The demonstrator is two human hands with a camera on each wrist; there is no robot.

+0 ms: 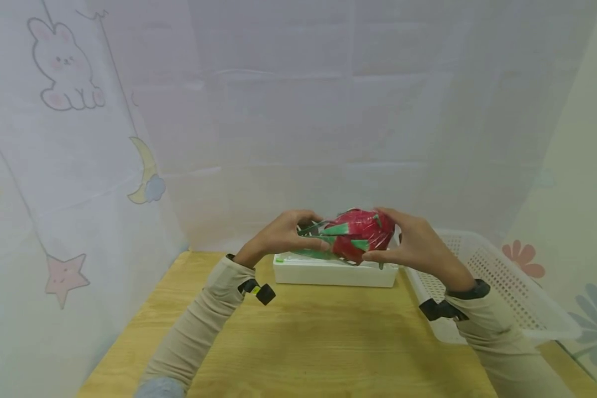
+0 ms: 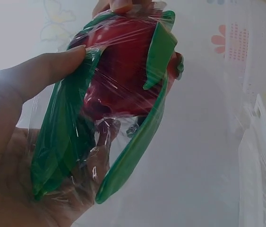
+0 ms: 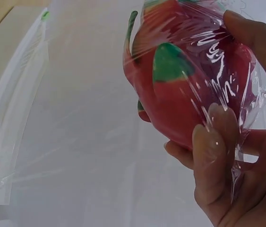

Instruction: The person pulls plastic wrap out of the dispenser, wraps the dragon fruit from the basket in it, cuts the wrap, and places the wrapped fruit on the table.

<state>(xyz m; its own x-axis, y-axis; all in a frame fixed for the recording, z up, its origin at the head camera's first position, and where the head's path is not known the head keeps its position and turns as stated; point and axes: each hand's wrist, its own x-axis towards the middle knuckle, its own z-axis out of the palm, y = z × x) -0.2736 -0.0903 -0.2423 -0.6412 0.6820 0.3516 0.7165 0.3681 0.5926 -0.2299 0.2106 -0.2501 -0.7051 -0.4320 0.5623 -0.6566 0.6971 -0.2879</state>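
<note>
A red dragon fruit (image 1: 363, 229) with long green leaf-like scales is wrapped in shiny clear plastic film. Both hands hold it up in front of the wall, over a long white box (image 1: 335, 275). My left hand (image 1: 285, 233) grips the leafy end, its thumb pressing a green scale (image 2: 64, 137) through the film and its fingers behind. Round the other end curls my right hand (image 1: 418, 241); in the right wrist view its fingertips (image 3: 208, 142) lie against the red skin and crinkled film (image 3: 236, 177). The far side of the fruit is hidden.
The white box lies across the wooden table (image 1: 308, 342) near the back wall and has a small green piece (image 1: 279, 258) at its left end. A white perforated basket (image 1: 502, 282) stands on the right, partly behind the right forearm. Patterned sheets cover the walls (image 1: 298, 110).
</note>
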